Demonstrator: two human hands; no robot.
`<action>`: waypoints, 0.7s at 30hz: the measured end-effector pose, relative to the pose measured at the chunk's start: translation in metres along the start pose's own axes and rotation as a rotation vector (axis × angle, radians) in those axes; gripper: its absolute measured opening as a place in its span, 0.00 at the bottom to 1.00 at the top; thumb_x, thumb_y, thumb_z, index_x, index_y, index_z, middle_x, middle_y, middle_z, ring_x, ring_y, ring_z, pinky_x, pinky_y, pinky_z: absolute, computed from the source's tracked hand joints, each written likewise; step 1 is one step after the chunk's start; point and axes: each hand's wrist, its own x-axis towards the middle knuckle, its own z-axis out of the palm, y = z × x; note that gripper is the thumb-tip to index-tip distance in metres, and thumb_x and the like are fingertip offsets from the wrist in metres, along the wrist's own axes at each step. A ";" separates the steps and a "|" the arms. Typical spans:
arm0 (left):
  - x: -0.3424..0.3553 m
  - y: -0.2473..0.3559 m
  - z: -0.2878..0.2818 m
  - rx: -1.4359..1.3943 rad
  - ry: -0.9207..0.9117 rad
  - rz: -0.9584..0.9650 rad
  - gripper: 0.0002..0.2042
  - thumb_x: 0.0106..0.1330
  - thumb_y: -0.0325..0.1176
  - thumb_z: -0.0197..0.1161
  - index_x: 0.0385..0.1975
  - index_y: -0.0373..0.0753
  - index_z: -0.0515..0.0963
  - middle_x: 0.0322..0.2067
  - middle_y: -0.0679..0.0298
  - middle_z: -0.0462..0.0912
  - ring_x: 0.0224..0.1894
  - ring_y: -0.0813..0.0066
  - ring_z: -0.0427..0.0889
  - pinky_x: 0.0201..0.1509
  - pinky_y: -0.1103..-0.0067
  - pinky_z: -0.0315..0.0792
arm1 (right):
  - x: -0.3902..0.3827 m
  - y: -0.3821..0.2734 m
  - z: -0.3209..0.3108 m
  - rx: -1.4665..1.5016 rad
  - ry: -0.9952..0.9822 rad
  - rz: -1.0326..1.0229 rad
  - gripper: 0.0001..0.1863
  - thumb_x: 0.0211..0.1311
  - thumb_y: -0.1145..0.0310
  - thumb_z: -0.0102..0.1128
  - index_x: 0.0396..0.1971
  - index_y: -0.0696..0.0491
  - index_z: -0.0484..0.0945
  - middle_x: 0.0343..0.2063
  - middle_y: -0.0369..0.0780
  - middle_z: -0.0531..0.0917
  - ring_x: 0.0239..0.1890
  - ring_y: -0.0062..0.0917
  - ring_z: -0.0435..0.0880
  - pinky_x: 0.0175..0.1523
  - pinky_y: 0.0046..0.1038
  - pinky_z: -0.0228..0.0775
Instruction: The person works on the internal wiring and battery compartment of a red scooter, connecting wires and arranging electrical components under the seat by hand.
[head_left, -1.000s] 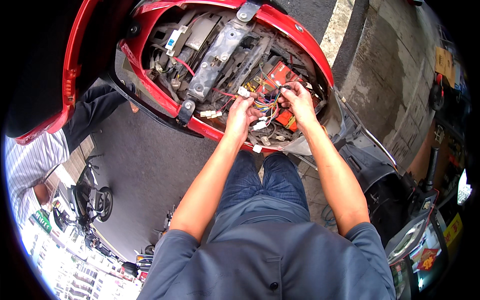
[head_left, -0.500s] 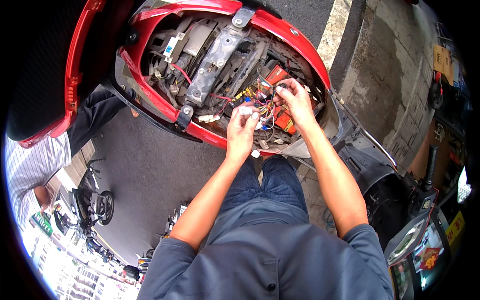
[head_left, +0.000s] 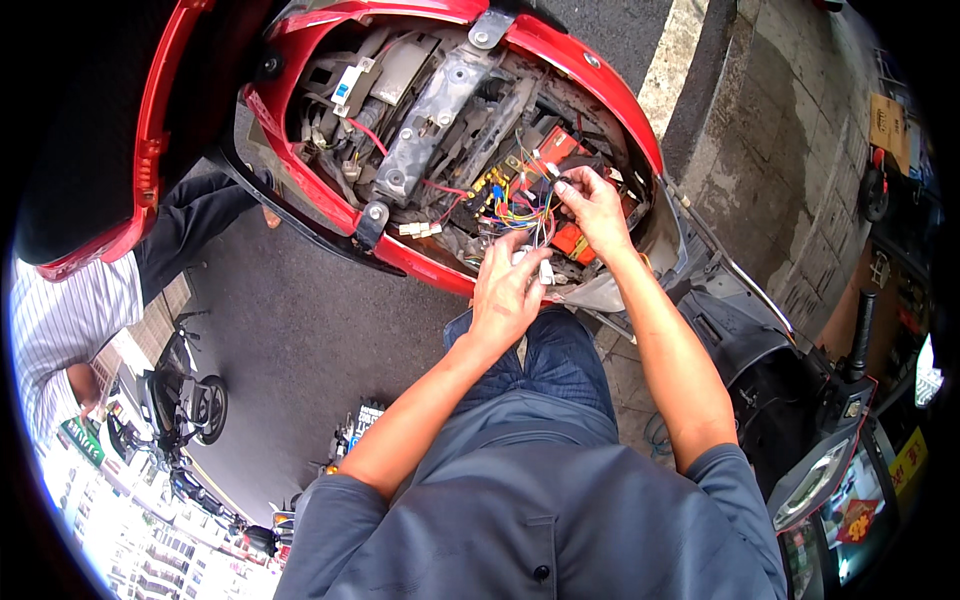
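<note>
Under the raised seat of a red scooter, a tangle of thin coloured wires spreads over the open compartment. My right hand is closed, its thumb and fingers pinching a dark-sheathed wire bundle from which loose wire ends stick out. Lower left of it, my left hand has its fingers apart at the compartment's near edge. White plug connectors hang on wires right by its fingertips; part of them is hidden behind the fingers. Below the wires sits an orange-red battery.
A dark metal bracket crosses the compartment. Pale connectors lie at its near rim. The raised black seat stands at the left, a person in a striped shirt beyond it. The handlebar grip is at right.
My left hand has moved right and slightly nearer me, and its pinch on a white connector has loosened. My right hand stays on the wire bundle; the coloured wires have shifted.
</note>
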 end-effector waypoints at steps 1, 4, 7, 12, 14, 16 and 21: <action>-0.004 0.000 0.000 0.041 -0.022 0.021 0.20 0.52 0.25 0.66 0.49 0.39 0.77 0.54 0.49 0.71 0.54 0.52 0.73 0.59 0.63 0.68 | 0.000 0.000 0.000 -0.019 -0.011 -0.016 0.12 0.63 0.68 0.63 0.42 0.60 0.78 0.28 0.35 0.82 0.29 0.15 0.78 0.36 0.22 0.74; -0.013 -0.001 0.000 0.147 -0.114 0.076 0.27 0.51 0.29 0.68 0.55 0.39 0.72 0.55 0.48 0.70 0.56 0.49 0.71 0.62 0.60 0.65 | -0.004 0.000 -0.001 -0.082 -0.048 -0.078 0.13 0.63 0.67 0.63 0.42 0.60 0.76 0.26 0.33 0.78 0.27 0.14 0.75 0.35 0.21 0.71; -0.022 -0.002 -0.001 0.223 -0.097 0.145 0.29 0.53 0.30 0.68 0.58 0.37 0.70 0.58 0.49 0.69 0.60 0.48 0.68 0.66 0.60 0.62 | -0.006 -0.001 -0.005 -0.177 -0.043 -0.135 0.13 0.61 0.70 0.63 0.42 0.61 0.77 0.29 0.39 0.83 0.30 0.18 0.80 0.37 0.25 0.75; -0.027 -0.003 -0.004 0.242 -0.147 0.124 0.31 0.54 0.31 0.69 0.60 0.36 0.67 0.61 0.50 0.67 0.64 0.48 0.66 0.68 0.60 0.60 | -0.010 -0.008 -0.008 -0.267 0.005 -0.104 0.12 0.61 0.68 0.63 0.39 0.61 0.77 0.26 0.42 0.83 0.27 0.20 0.80 0.35 0.27 0.74; -0.027 -0.003 -0.005 0.241 -0.146 0.128 0.31 0.54 0.31 0.69 0.60 0.36 0.68 0.61 0.50 0.68 0.64 0.49 0.66 0.68 0.60 0.60 | -0.012 -0.008 -0.008 -0.251 0.031 -0.093 0.12 0.61 0.68 0.63 0.37 0.61 0.78 0.25 0.42 0.83 0.26 0.20 0.80 0.34 0.27 0.73; -0.028 -0.006 -0.004 0.244 -0.141 0.136 0.31 0.53 0.31 0.69 0.60 0.35 0.68 0.61 0.50 0.68 0.64 0.49 0.66 0.68 0.61 0.61 | -0.012 -0.006 -0.008 -0.228 0.056 -0.095 0.11 0.61 0.68 0.64 0.36 0.61 0.78 0.23 0.41 0.83 0.25 0.20 0.80 0.33 0.27 0.73; -0.029 -0.009 -0.002 0.226 -0.119 0.162 0.30 0.53 0.30 0.68 0.59 0.35 0.68 0.61 0.50 0.68 0.63 0.49 0.67 0.67 0.61 0.61 | -0.012 0.006 -0.010 -0.173 0.058 -0.063 0.11 0.61 0.68 0.64 0.34 0.61 0.78 0.23 0.39 0.82 0.25 0.18 0.80 0.31 0.24 0.72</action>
